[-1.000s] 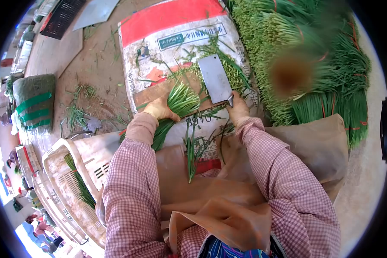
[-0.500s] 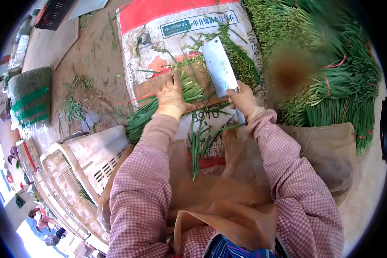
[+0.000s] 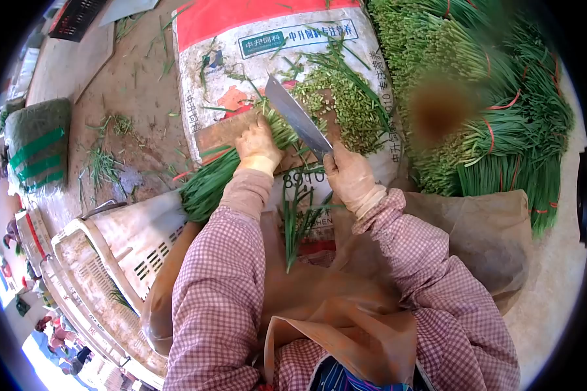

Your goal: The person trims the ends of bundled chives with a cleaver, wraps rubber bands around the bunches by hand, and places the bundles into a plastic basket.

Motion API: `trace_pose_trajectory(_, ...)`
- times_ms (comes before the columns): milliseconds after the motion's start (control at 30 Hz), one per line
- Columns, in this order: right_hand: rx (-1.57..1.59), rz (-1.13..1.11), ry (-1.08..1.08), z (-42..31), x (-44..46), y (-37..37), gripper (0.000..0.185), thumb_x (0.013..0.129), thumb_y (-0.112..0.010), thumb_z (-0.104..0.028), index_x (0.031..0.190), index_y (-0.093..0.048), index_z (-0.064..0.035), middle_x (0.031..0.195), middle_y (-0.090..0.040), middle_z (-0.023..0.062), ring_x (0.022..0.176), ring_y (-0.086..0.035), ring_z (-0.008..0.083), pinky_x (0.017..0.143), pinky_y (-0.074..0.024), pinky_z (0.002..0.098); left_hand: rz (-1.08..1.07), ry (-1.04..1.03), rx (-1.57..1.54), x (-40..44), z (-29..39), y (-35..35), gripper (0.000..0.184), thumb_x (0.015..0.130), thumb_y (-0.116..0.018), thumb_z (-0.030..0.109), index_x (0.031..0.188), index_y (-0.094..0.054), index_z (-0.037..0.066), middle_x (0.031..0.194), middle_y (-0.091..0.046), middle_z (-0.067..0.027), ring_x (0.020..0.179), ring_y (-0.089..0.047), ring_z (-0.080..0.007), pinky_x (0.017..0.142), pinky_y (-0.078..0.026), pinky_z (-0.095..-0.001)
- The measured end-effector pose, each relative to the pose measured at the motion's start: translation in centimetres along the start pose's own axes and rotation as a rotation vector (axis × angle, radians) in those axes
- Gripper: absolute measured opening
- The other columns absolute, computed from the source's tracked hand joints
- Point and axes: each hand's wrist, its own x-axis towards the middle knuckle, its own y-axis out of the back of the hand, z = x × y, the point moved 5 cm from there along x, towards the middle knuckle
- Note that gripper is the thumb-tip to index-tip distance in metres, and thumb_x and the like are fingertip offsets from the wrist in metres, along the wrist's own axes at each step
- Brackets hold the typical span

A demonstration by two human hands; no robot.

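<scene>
Your bunch of green stems (image 3: pixel 210 186) is long and thin, dark green at the leafy end and pale, almost white-green, at the other. Your big knife (image 3: pixel 298 117) has a wide, grey, shiny blade.

Half a second ago, the knife showed you its flat side and stood nearly straight. Now it is turned so it looks thinner, and its far end leans to the left. More of the pile of little cut bits (image 3: pixel 359 117) shows now.

Your left hand (image 3: pixel 259 144) is wrapped over the bunch near its pale end, on the wooden board (image 3: pixel 225 133). The leaves stick out to the left of that hand. Your right hand (image 3: pixel 355 177) is closed around the knife's handle. The blade is right beside the pale tips; I can't tell if they touch.
</scene>
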Motion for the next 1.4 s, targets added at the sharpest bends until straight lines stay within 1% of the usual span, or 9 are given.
trace_pose_trajectory(267,-0.129,-0.217,-0.096,0.4,1.6,-2.2,0.013,0.087,-0.055,-0.018,0.088,-0.053,-0.0047,0.072,-0.063,0.0189,0.067,-0.062,0.0399,0.06,-0.0491,0.05,-0.046,0.013,-0.034,0.4,-0.4,0.2,0.095,0.058,-0.085,0.042,0.135,-0.04,0.008,0.121,-0.059,-0.0109,0.115,-0.057,-0.0271,0.094,-0.045,-0.0421)
trace_pose_trajectory(333,-0.147,-0.252,-0.114,0.8,2.0,-2.3,0.014,0.087,-0.054,-0.018,0.089,-0.054,-0.0045,0.072,-0.063,0.0193,0.068,-0.062,0.0403,0.06,-0.0493,0.0499,0.086,-0.04,-0.122,0.4,-0.6,0.7,0.094,0.057,-0.085,0.04,0.134,-0.041,0.01,0.121,-0.059,-0.0108,0.115,-0.056,-0.0284,0.095,-0.044,-0.0427)
trace_pose_trajectory(633,-0.163,-0.322,-0.115,0.3,2.3,-1.6,0.016,0.088,-0.055,-0.019,0.087,-0.055,-0.0035,0.072,-0.063,0.0208,0.07,-0.063,0.0399,0.064,-0.0503,0.0487,-0.016,-0.044,-0.094,1.1,-0.4,0.1,0.088,0.056,-0.083,0.038,0.13,-0.049,0.008,0.115,-0.063,-0.0151,0.108,-0.061,-0.0299,0.091,-0.048,-0.0415)
trace_pose_trajectory(767,-0.209,-0.438,-0.145,-0.3,4.1,-2.6,0.017,0.089,-0.052,-0.017,0.089,-0.057,-0.0013,0.077,-0.066,0.0206,0.075,-0.065,0.0391,0.068,-0.0524,0.0473,0.043,-0.061,-0.047,1.7,-0.5,-0.6,0.075,0.057,-0.082,0.036,0.12,-0.055,0.006,0.112,-0.064,-0.0147,0.105,-0.062,-0.0304,0.089,-0.049,-0.0414)
trace_pose_trajectory(800,-0.196,-0.478,-0.203,-0.1,4.5,-3.5,0.02,0.09,-0.051,-0.02,0.091,-0.058,-0.001,0.079,-0.065,0.022,0.076,-0.064,0.0402,0.07,-0.0519,0.0485,0.004,-0.072,-0.027,1.3,-0.1,-0.2,0.057,0.068,-0.072,0.024,0.119,-0.052,0.007,0.112,-0.063,-0.0123,0.107,-0.061,-0.0283,0.088,-0.048,-0.042)
trace_pose_trajectory(900,-0.207,-0.574,-0.281,-0.4,8.4,-7.0,0.026,0.091,-0.048,-0.021,0.096,-0.061,-0.0002,0.086,-0.065,0.0244,0.083,-0.064,0.0412,0.075,-0.0514,0.0487,0.039,-0.062,0.001,2.1,0.1,-0.7,0.056,0.068,-0.072,0.023,0.118,-0.052,0.007,0.112,-0.063,-0.0123,0.107,-0.061,-0.0287,0.087,-0.048,-0.0422)
trace_pose_trajectory(967,-0.231,-0.632,-0.311,-0.5,8.9,-7.0,0.029,0.091,-0.045,-0.021,0.1,-0.063,0.0001,0.091,-0.066,0.0254,0.088,-0.064,0.0411,0.079,-0.0513,0.0477,0.121,-0.064,-0.013,2.2,0.0,-0.7,0.069,0.065,-0.079,0.031,0.123,-0.052,0.006,0.115,-0.063,-0.0144,0.108,-0.06,-0.031,0.09,-0.049,-0.0415)
trace_pose_trajectory(1067,-0.134,-0.648,-0.37,0.0,8.2,-5.7,0.029,0.087,-0.049,-0.013,0.107,-0.066,-0.0004,0.102,-0.066,0.0243,0.098,-0.064,0.0377,0.087,-0.0505,0.0449,-0.059,-0.016,-0.102,1.6,-0.1,0.7,0.085,0.062,-0.081,0.029,0.136,-0.044,0.007,0.122,-0.06,-0.0165,0.114,-0.058,-0.0316,0.094,-0.047,-0.0414)
trace_pose_trajectory(1400,-0.203,-0.583,-0.275,0.7,5.1,-9.1,0.026,0.09,-0.042,-0.012,0.105,-0.057,0.0023,0.094,-0.067,0.0224,0.087,-0.067,0.0356,0.077,-0.053,0.0456,0.064,-0.066,-0.082,0.6,-0.1,-1.0,0.086,0.06,-0.081,0.032,0.133,-0.043,0.009,0.121,-0.058,-0.0122,0.114,-0.055,-0.029,0.095,-0.044,-0.0433)
